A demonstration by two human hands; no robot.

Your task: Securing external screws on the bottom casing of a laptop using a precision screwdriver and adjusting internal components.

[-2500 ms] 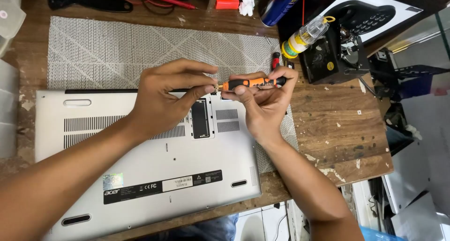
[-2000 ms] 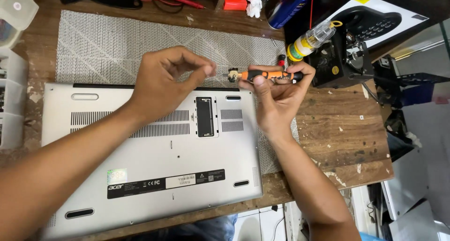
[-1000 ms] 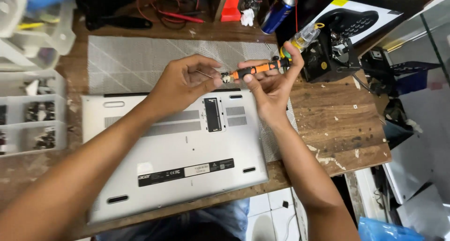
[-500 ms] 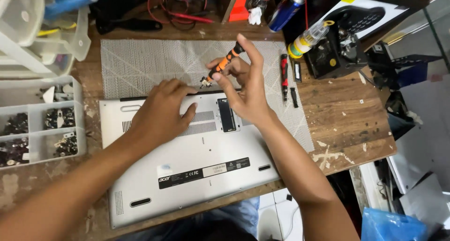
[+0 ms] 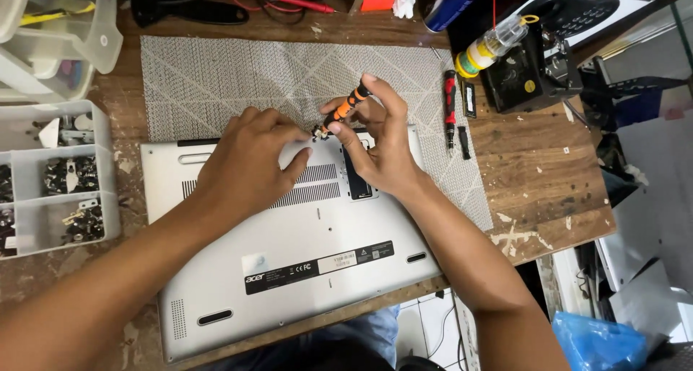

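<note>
Your wooden surface (image 5: 548,198) is crowded at the back, with open room on the right. The grey mat (image 5: 216,75) lies under the silver laptop (image 5: 289,255), which is bottom up and overhangs the near edge. A parts tray (image 5: 101,169) sits just beside its left side. Your left hand (image 5: 249,162) rests on the laptop, fingers pinching at the tip of the orange screwdriver (image 5: 345,110). Your right hand (image 5: 382,143) grips that screwdriver, tilted, above the laptop's back edge.

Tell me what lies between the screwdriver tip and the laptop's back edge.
Nothing visible. The right hand holds the orange screwdriver tilted, its tip right at the silver laptop rear edge, with the left hand fingers beside it.
</note>
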